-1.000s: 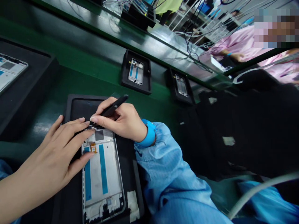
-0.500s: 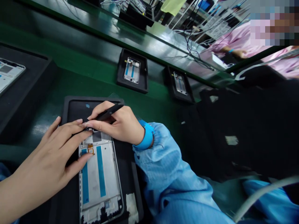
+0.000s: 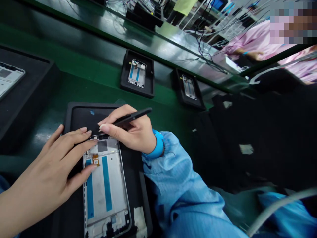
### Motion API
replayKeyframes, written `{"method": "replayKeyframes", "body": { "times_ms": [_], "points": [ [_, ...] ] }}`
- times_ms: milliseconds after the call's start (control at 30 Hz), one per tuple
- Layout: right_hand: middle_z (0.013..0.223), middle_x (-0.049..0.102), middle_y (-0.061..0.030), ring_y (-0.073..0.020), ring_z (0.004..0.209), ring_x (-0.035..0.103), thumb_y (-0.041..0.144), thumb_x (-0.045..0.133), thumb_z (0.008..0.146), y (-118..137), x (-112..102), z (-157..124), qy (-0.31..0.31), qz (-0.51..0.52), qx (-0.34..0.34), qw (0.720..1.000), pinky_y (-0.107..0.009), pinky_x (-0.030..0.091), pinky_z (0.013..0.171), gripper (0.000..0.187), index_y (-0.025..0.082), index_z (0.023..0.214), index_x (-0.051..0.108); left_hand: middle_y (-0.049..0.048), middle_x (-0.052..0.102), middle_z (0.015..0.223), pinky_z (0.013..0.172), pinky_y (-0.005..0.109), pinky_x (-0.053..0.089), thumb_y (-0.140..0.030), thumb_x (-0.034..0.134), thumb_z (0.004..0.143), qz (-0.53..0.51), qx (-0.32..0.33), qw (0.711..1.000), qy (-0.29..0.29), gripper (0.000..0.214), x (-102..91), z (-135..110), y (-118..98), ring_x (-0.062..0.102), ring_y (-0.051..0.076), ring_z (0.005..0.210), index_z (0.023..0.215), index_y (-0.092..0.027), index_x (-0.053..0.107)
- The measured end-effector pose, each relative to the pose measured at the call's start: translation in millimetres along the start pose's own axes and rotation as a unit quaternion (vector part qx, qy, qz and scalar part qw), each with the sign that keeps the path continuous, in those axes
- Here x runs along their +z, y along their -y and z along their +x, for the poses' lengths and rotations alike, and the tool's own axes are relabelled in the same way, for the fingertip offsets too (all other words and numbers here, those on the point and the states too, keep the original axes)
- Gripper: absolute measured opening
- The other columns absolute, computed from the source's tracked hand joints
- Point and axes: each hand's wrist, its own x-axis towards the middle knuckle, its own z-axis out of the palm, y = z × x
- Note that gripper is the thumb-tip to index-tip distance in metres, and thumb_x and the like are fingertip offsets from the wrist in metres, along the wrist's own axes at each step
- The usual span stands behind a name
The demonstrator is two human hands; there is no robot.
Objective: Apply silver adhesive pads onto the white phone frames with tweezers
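A silver phone frame [image 3: 115,185] with two blue strips lies in a black foam tray [image 3: 146,205]. My left hand [image 3: 52,162] rests over its upper left edge, fingers spread. The thumb tip is by a small orange flex cable [image 3: 95,160], and the index fingertip is on the top part of the frame. My right hand [image 3: 131,130], with a blue wrist strap [image 3: 158,144], pinches slim black tweezers [image 3: 136,115]. Their back end points up to the right. The working tip is small and partly hidden by my fingers near the frame's top edge.
Two black trays with phone frames [image 3: 137,73] [image 3: 189,87] sit farther back on the green bench. A larger black tray [image 3: 34,86] with another frame is at the left. Dark foam pieces [image 3: 223,148] are stacked at the right. A person in pink [image 3: 260,36] works beyond.
My right hand has shifted right and slightly up from the left fingertips, with the tweezers swinging right. More of the frame's top edge shows. My left hand has barely moved.
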Motion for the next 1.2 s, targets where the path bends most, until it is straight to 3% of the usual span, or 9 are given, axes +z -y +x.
{"method": "replayKeyframes", "body": {
  "times_ms": [233,333,433,600,733,833,967,1067,1200],
  "points": [
    [0.083,0.069,-0.0019,-0.0109,0.075,0.067,0.034,0.066,0.086,-0.6,4.9,1.5,0.048,-0.021,-0.020,0.998,-0.022,0.056,0.072,0.018,0.017,0.084,0.062,0.0074,0.056,0.130,0.115,0.055,0.026,-0.049,0.047,0.091,0.000,0.004,1.000,0.005,0.045,-0.1,0.1,0.3,0.049,0.028,0.127,0.128,-0.024,0.051],
    [0.084,0.067,-0.0022,-0.0118,0.076,0.066,0.034,0.059,0.091,-1.5,0.7,1.3,-0.030,-0.045,-0.035,0.998,-0.025,0.056,0.074,0.018,0.018,0.085,0.060,0.0080,0.056,0.132,0.114,0.057,0.028,-0.052,0.045,0.091,0.017,0.012,1.000,0.004,0.047,-0.6,0.1,0.5,0.049,0.029,0.128,0.127,-0.024,0.053],
    [0.096,0.065,-0.0071,-0.0171,0.093,0.063,0.031,0.046,0.097,-1.6,-19.2,2.7,-0.105,-0.159,-0.050,0.980,-0.034,0.053,0.084,0.022,0.017,0.090,0.062,0.0082,0.057,0.132,0.110,0.057,0.035,-0.048,0.038,0.095,0.030,0.021,0.999,0.008,0.043,-1.5,0.1,0.7,0.049,0.029,0.129,0.127,-0.025,0.054],
    [0.117,0.061,-0.0125,-0.0253,0.106,0.058,0.032,0.060,0.090,-5.0,-46.9,8.6,0.161,-0.351,0.023,0.922,-0.041,0.052,0.085,0.038,0.017,0.125,0.058,0.0081,0.059,0.130,0.110,0.057,0.036,-0.044,0.045,0.093,0.040,0.021,0.999,0.001,0.037,0.9,1.6,1.2,0.049,0.028,0.128,0.124,-0.026,0.055],
    [0.115,0.063,-0.0103,-0.0217,0.107,0.059,0.020,0.058,0.090,-14.0,-46.2,26.4,0.232,-0.397,0.079,0.884,-0.032,0.051,0.081,0.033,0.018,0.123,0.060,0.0068,0.056,0.133,0.113,0.058,0.029,-0.041,0.050,0.091,0.013,0.020,1.000,-0.004,0.034,2.5,2.0,5.9,0.050,0.026,0.127,0.122,-0.028,0.054],
    [0.112,0.067,-0.0088,-0.0212,0.106,0.061,0.019,0.056,0.091,-19.9,-59.6,52.9,0.271,-0.428,0.103,0.856,-0.030,0.047,0.084,0.025,0.017,0.114,0.066,0.0064,0.044,0.145,0.115,0.057,0.028,-0.041,0.047,0.092,-0.033,-0.041,0.994,-0.091,0.035,-7.8,2.0,14.2,0.042,0.027,0.134,0.124,-0.028,0.050],
    [0.122,0.064,-0.0118,-0.0245,0.114,0.058,0.028,0.053,0.095,-35.0,-95.7,98.9,0.126,-0.490,0.215,0.836,-0.031,0.041,0.092,0.029,0.014,0.117,0.064,0.0031,0.040,0.146,0.118,0.051,0.025,-0.043,0.041,0.092,-0.074,-0.202,0.943,-0.252,0.042,-31.5,3.6,28.8,0.036,0.028,0.138,0.132,-0.029,0.045],
    [0.119,0.064,-0.0202,-0.0279,0.113,0.058,0.028,0.043,0.099,-54.8,-100.8,138.6,0.065,-0.503,0.274,0.817,-0.033,0.043,0.091,0.035,0.004,0.116,0.062,0.0023,0.039,0.145,0.116,0.053,0.029,-0.048,0.038,0.091,-0.097,-0.253,0.931,-0.245,0.048,-38.1,6.1,40.7,0.035,0.031,0.138,0.137,-0.034,0.038],
    [0.118,0.063,-0.0213,-0.0263,0.109,0.062,0.030,0.040,0.099,-75.0,-63.0,186.4,0.033,-0.489,0.333,0.806,-0.032,0.048,0.087,0.038,0.003,0.118,0.060,0.0094,0.041,0.144,0.083,0.046,0.057,-0.051,0.038,0.090,-0.092,-0.276,0.936,-0.198,0.050,-28.3,8.0,53.8,0.036,0.035,0.137,0.135,-0.028,0.040]
  ]
}}
